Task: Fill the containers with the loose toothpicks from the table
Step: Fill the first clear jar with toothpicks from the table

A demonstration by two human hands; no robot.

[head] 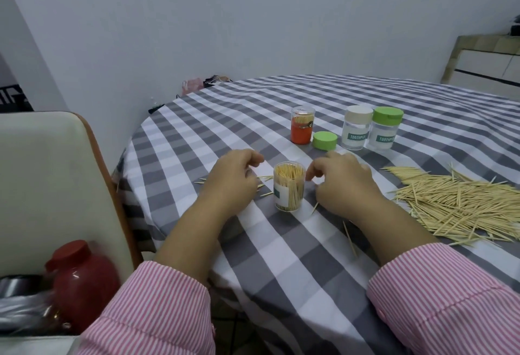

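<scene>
A clear open container [289, 185] packed with toothpicks stands upright on the checked tablecloth [281, 256]. My left hand [233, 180] hovers just left of it, fingers loosely curled, holding nothing I can see. My right hand [340, 183] sits just right of it with curled fingers, apart from the container. A big heap of loose toothpicks [461, 205] lies at the right. A few stray toothpicks [350, 237] lie near my hands. Behind stand a loose green lid [325, 140], an orange container [302, 125], a white-lidded container [356, 126] and a green-lidded container [385, 128].
A cream chair back [50, 185] stands at the left of the round table. A red bottle [81, 278] sits low at the left. The table's near edge curves past my pink striped sleeves [157, 312].
</scene>
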